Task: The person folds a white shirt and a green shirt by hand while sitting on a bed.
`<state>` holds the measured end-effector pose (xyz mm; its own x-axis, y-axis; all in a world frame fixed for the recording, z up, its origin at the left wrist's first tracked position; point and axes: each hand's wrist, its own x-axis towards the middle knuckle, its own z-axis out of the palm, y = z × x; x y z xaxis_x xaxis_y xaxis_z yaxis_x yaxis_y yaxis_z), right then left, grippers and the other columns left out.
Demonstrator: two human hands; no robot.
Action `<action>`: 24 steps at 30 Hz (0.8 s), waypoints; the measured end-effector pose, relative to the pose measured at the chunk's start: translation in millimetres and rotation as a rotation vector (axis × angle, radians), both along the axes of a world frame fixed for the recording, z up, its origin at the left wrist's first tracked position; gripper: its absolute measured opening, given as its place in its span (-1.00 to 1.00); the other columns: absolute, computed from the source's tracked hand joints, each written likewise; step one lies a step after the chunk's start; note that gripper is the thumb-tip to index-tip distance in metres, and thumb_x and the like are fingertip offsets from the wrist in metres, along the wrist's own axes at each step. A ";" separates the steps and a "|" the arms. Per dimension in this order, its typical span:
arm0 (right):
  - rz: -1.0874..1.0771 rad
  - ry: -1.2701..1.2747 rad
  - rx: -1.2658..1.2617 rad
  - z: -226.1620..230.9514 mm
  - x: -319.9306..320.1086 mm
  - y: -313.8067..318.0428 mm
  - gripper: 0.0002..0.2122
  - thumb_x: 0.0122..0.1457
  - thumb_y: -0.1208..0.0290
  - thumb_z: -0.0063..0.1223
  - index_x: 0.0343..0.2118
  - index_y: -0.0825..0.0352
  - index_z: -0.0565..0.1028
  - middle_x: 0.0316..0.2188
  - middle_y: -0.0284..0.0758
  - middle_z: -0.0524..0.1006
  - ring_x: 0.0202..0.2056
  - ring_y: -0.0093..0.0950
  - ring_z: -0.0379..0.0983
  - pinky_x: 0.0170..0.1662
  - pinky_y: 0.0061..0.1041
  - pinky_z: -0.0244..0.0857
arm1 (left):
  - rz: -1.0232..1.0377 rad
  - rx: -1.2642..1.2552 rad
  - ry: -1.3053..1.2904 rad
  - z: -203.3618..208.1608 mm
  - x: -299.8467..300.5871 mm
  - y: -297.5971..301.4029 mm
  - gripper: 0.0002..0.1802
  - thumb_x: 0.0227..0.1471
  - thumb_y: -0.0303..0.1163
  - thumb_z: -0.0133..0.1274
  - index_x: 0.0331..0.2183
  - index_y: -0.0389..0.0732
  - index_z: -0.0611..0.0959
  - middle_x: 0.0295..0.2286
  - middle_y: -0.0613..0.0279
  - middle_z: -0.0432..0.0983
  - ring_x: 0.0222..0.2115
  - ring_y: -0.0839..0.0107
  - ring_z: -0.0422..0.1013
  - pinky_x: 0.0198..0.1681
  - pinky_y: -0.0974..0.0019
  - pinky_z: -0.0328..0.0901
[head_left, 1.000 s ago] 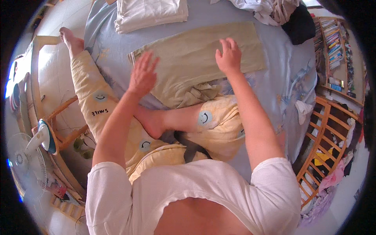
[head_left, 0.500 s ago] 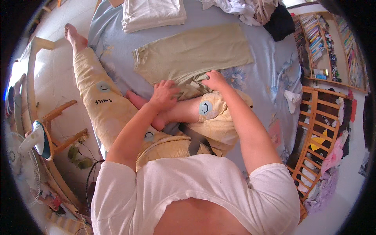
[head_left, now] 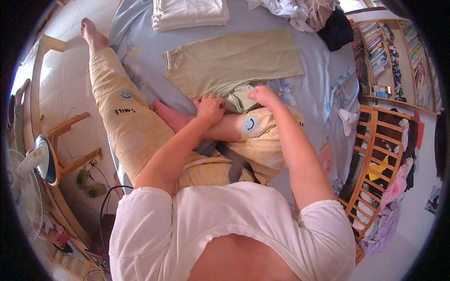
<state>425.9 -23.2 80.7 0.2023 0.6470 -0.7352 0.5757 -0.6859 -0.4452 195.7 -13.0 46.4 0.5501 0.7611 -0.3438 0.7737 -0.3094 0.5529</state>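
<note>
A pale olive-green garment (head_left: 234, 61) lies stretched out in front of me, folded into a long flat shape with a pale-edged end at the left. Its near edge is bunched into a lighter crumpled fold (head_left: 240, 99) beside my bent leg. My right hand (head_left: 266, 97) pinches the right side of that fold between thumb and fingers. At the fold's left, my left hand (head_left: 209, 109) has its fingers curled onto the garment's near edge, just above my shin. The cloth under the left fingers is partly hidden.
Beneath everything is a light blue flowered bedsheet (head_left: 323, 93). Folded white cloths (head_left: 190, 14) are stacked at the far left, with a loose heap of clothes (head_left: 300, 14) and a black cloth (head_left: 335, 30) at the far right. A fan (head_left: 26, 187) stands left; a wooden rack (head_left: 372, 164) stands right.
My left hand has shifted right and slightly up, its fingers now curled on the cloth edge. The right hand has moved slightly right, and the lighter fold by it is more opened out.
</note>
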 end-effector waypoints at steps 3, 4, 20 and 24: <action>0.286 -0.172 -0.109 13.0 2.3 -2.0 -0.57 -0.15 0.15 0.17 -0.32 0.44 0.50 -0.31 -0.05 0.52 -0.30 -0.25 0.47 -0.22 -0.38 0.31 | 0.012 0.075 -0.309 -10.4 -11.0 -4.0 -0.78 -0.18 -0.31 0.10 -0.37 -0.10 0.57 -0.37 0.23 0.43 -0.20 0.20 0.33 -0.06 0.06 0.11; 0.271 -0.155 -0.101 1.4 9.6 -6.0 -0.60 -0.15 0.18 0.17 -0.33 0.44 0.51 -0.34 -0.07 0.53 -0.32 -0.27 0.47 -0.22 -0.39 0.31 | 0.009 0.079 -0.366 -14.1 -12.2 -4.6 -0.79 -0.16 -0.33 0.09 -0.37 -0.12 0.56 -0.38 0.21 0.43 -0.24 0.18 0.35 -0.11 0.10 0.16; -0.128 0.501 -0.021 -2.8 23.6 -1.7 -0.77 0.06 0.48 -0.02 -0.18 0.32 0.45 -0.34 -0.32 0.48 -0.28 -0.53 0.40 -0.24 -0.49 0.34 | 0.271 -0.390 -0.712 -36.3 -10.4 9.8 -0.53 -0.19 -0.65 -0.08 -0.14 -0.17 0.36 -0.37 0.27 0.33 -0.37 0.45 0.30 -0.33 0.37 0.26; -0.591 0.766 -0.123 23.9 27.7 21.9 -0.72 0.15 0.27 -0.02 -0.16 0.35 0.39 -0.24 -0.19 0.49 -0.24 -0.36 0.47 -0.35 -0.43 0.41 | 0.459 -0.616 -0.773 -21.9 -3.2 55.4 -0.46 -0.15 -0.47 0.05 -0.05 -0.15 0.32 -0.32 0.16 0.37 -0.30 0.39 0.32 -0.25 0.33 0.26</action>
